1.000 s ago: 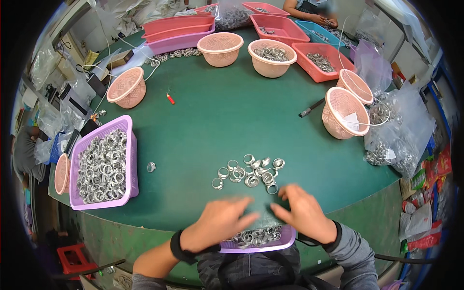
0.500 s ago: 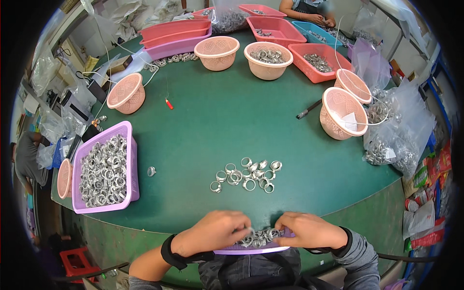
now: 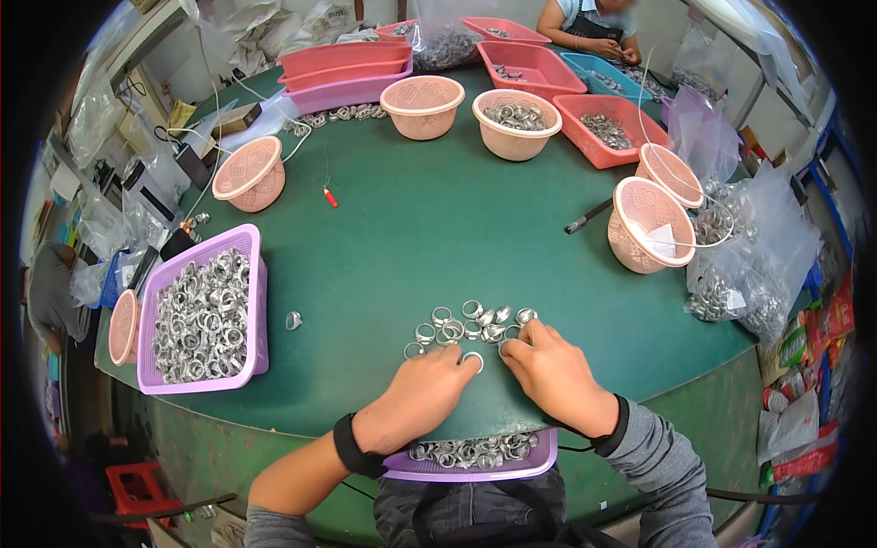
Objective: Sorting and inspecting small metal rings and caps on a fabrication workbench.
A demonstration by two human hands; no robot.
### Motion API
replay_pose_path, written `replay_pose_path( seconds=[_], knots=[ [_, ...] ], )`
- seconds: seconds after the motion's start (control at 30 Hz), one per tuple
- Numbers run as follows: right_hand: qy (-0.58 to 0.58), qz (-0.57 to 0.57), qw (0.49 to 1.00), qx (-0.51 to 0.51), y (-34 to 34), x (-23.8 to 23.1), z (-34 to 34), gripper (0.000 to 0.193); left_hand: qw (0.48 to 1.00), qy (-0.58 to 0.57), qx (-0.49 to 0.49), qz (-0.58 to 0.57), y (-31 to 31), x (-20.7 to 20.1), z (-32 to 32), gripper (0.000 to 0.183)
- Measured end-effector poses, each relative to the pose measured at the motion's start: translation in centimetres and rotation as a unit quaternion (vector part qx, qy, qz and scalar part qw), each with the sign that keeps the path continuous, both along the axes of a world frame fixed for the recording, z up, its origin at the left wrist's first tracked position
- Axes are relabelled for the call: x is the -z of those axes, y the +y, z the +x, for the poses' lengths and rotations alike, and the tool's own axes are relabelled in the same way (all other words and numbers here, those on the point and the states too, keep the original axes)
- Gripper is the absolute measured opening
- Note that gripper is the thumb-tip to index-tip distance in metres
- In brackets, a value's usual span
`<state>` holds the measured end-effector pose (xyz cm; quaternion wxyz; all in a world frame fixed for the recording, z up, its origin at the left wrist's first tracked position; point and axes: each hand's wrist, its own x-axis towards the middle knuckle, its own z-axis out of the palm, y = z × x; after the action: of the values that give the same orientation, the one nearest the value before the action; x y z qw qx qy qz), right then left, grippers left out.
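A loose cluster of silver-coloured metal rings (image 3: 448, 331) lies on the green table in front of me. My left hand (image 3: 425, 391) is at the near side of the cluster, its fingertips closed on one ring (image 3: 472, 362). At the cluster's right edge, my right hand (image 3: 564, 373) has its thumb and fingers drawn together around a ring that they largely cover. Below both hands, a purple basket (image 3: 470, 475) holding many rings sits at my lap, against the table edge.
A larger purple basket (image 3: 258, 315) full of rings stands at left, one stray ring (image 3: 293, 321) beside it. Peach baskets (image 3: 422, 108), red trays (image 3: 585, 137) and bagged rings (image 3: 754, 265) line the far and right sides. A pen (image 3: 588, 216) lies at right. Another person (image 3: 598, 32) sits across.
Both hands have moved from the lap basket up and forward to the ring cluster on the table. The lap basket's contents are now uncovered. The whole view has shifted slightly.
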<state>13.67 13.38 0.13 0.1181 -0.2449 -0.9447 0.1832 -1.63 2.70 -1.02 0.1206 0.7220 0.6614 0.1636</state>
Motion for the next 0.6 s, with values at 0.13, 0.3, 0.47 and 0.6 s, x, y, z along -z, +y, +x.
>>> replay_pose_path(
  seconds=[0.13,0.3,0.47,0.6],
  knots=[
    [0.039,-0.107,0.993,-0.039,-0.5,-1.8,2.0,0.009,0.99,-0.123,0.049,-0.038,-3.2,-1.4,-0.2,0.015],
    [-0.087,-0.351,0.915,-0.178,-1.1,-2.4,4.0,0.01,0.948,-0.226,0.178,-0.139,-6.3,-0.3,0.7,0.019],
    [-0.04,-0.097,0.994,0.009,0.1,-1.3,1.4,0.025,0.975,-0.166,-0.11,-0.096,-3.6,-1.4,-1.5,0.025],
    [-0.071,-0.04,0.997,-0.009,-0.1,0.9,0.4,0.023,0.985,-0.035,-0.165,0.035,-2.3,1.2,-2.8,0.026]
  ],
)
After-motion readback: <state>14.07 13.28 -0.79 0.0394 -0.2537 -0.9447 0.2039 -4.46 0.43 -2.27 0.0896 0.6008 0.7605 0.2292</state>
